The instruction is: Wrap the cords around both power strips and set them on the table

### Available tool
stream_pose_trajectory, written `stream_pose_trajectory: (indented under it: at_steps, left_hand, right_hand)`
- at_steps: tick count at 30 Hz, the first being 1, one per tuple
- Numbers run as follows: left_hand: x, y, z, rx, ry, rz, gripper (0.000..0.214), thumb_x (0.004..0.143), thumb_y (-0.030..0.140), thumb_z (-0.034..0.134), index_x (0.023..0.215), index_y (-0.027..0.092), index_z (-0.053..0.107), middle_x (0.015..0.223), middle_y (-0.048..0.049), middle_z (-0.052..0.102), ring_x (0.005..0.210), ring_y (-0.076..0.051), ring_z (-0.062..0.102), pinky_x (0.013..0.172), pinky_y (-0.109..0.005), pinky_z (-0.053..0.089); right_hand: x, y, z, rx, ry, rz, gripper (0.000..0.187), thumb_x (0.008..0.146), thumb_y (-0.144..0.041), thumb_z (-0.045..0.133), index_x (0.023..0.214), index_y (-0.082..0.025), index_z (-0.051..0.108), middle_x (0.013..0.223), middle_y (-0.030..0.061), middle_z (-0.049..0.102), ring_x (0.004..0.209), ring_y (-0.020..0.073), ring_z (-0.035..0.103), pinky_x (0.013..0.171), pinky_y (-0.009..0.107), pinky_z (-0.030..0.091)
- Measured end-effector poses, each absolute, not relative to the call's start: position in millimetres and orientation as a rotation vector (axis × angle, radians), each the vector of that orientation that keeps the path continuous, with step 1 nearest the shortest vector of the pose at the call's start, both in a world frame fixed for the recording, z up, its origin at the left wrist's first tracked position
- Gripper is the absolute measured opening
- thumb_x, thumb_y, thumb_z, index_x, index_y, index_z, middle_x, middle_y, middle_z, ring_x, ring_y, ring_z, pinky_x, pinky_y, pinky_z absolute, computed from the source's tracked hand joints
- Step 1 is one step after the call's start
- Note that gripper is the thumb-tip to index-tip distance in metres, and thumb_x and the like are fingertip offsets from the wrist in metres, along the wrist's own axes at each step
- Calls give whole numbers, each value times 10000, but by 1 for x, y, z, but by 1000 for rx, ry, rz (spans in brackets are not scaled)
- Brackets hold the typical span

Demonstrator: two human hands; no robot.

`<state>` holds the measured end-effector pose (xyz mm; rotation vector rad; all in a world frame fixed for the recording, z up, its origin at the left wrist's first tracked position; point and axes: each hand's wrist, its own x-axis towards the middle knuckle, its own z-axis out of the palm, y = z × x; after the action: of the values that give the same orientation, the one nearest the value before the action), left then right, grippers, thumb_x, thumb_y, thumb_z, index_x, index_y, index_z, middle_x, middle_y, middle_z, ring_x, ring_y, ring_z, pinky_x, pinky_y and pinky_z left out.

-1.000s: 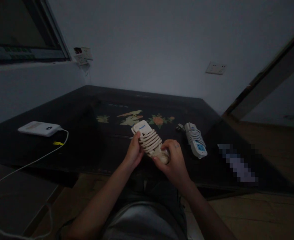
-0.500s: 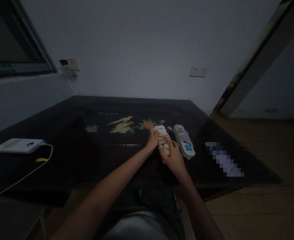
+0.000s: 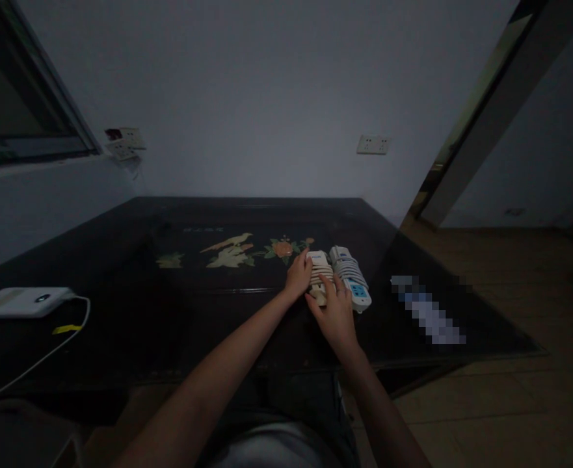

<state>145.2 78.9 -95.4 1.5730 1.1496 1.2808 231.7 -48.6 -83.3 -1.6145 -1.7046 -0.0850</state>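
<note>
A cream power strip (image 3: 318,259) with its cord wound round the middle lies on the dark table. My left hand (image 3: 298,276) grips its left side, fingers along the edge. Over its lower end is my right hand (image 3: 337,315), thumb on the left and fingers across the strip, covering part of it. Right beside it lies a white power strip (image 3: 360,300) with blue sockets and a grey-white cord wrapped round it. The two strips are side by side and appear to touch.
A white power bank (image 3: 23,302) with a white cable (image 3: 47,351) and a yellow tag (image 3: 66,329) lies at the table's left. A blurred-out object (image 3: 430,312) is near the right edge. Behind the dark table (image 3: 227,325) stands a wall with a socket plate (image 3: 373,144).
The cream strip has come closer to the white one, closing the gap where a plug showed. My right-hand fingers are more spread over it. The whole view has shifted slightly.
</note>
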Motion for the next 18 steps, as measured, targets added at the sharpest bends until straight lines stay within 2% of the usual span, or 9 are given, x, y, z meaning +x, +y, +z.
stream_pose_trajectory:
  at_steps: [5,11,18]
  left_hand:
    - [141,78,-99,1666,1098,1258,343,876,286,469,1194,196,560,1253,-114,586,1204,-233,499,1070,-376,313]
    - [148,81,-99,1742,1098,1217,328,898,282,433,1189,192,553,1250,-110,593,1191,-229,515,1070,-395,327]
    - [151,94,-100,1791,1103,1222,356,920,268,391,1212,151,558,1264,-131,591,1204,-223,517,1064,-373,350]
  right_hand:
    - [233,-59,-86,-1613,-1711,-61,476,869,-364,548,1291,-144,524,1408,193,406,1239,337,414,979,499,404]
    - [231,-61,-89,-1627,-1698,-197,452,859,-386,572,1250,-159,557,1333,173,476,1198,342,404,971,532,381]
    - [230,-50,-89,-1654,-1713,-189,405,859,-361,584,1217,-172,576,1327,158,487,1171,323,420,972,502,383]
